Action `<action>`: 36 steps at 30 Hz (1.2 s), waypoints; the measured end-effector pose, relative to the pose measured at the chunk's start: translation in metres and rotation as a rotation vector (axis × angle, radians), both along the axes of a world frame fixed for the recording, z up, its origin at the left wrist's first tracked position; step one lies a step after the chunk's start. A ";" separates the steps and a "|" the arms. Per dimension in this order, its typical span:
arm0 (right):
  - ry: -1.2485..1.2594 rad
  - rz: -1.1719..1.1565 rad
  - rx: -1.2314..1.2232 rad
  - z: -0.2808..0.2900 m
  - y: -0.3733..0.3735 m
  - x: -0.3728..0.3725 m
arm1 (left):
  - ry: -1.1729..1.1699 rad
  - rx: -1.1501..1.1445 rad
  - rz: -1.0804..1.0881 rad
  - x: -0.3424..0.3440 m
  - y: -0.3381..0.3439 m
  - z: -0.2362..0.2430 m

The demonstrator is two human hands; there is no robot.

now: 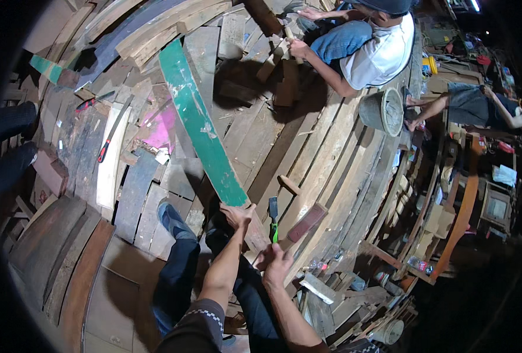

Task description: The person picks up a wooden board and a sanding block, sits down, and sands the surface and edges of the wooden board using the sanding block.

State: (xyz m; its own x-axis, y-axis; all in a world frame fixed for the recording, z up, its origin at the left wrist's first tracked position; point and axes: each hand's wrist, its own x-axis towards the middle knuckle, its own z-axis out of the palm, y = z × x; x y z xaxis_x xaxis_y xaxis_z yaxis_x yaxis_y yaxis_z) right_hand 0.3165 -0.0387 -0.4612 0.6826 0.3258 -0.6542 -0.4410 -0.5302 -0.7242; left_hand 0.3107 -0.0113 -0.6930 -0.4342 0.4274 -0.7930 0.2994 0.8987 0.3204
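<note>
My left hand [235,216] is closed on the near end of a long green-painted plank [193,115] with worn patches and a bare wooden section. To its right, my right hand [277,263] grips a chisel [274,219] by its green handle, blade pointing up. A reddish wooden block [306,223] lies just right of the chisel, and a wooden-handled tool or peg [289,185] rests above it on the boards. Further left, a long tool with a red-and-black handle [104,150] lies on a pale board [105,188].
A crouching co-worker [375,53] works with wood pieces at the upper right, beside a grey bucket [381,112]. Another person [472,106] is at the far right. Dark-clothed legs [11,159] show at the left edge. Planks and offcuts [67,259] surround me, with cluttered shelving beyond.
</note>
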 end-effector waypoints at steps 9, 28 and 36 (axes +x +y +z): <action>-0.025 0.023 0.106 0.060 -0.036 0.046 | 0.133 -0.007 -0.079 -0.036 0.024 0.056; 0.030 0.218 0.206 0.164 0.004 0.057 | 0.179 -0.013 -0.299 -0.184 0.063 0.259; 0.054 0.424 0.114 0.169 0.032 0.036 | 0.248 0.093 -0.718 -0.360 0.061 0.323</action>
